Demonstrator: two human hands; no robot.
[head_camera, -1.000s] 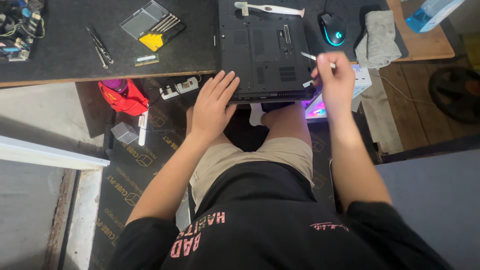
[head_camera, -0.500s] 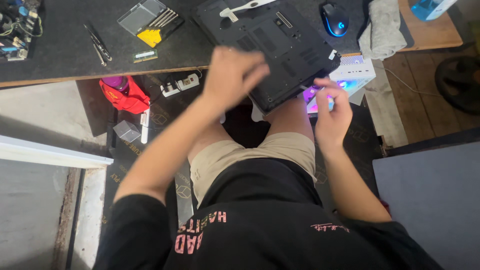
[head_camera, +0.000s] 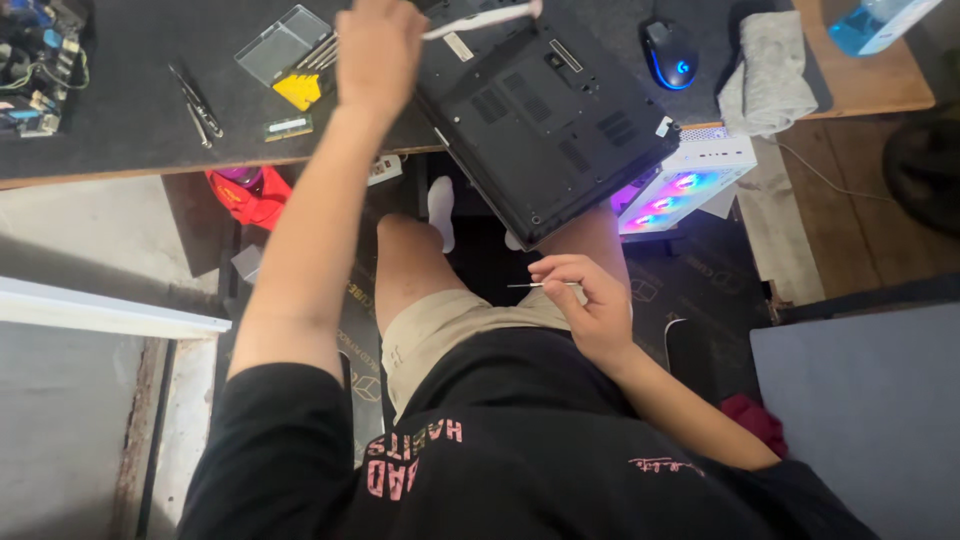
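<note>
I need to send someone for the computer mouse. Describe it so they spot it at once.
Start at the black laptop lying upside down on the dark desk mat. Just to its right, before the crumpled grey cloth, sits the mouse: small, black, with a glowing blue light.

Single head-worn view, looking steeply down.
Camera sits above the seated person's torso, facing forward and down over lap, floor and dark desk edge (head_camera: 120, 165); near range; upturned laptop (head_camera: 545, 115) at top centre. No second view overlaps.

even daylight, soft shadows, slight motion blur
</note>
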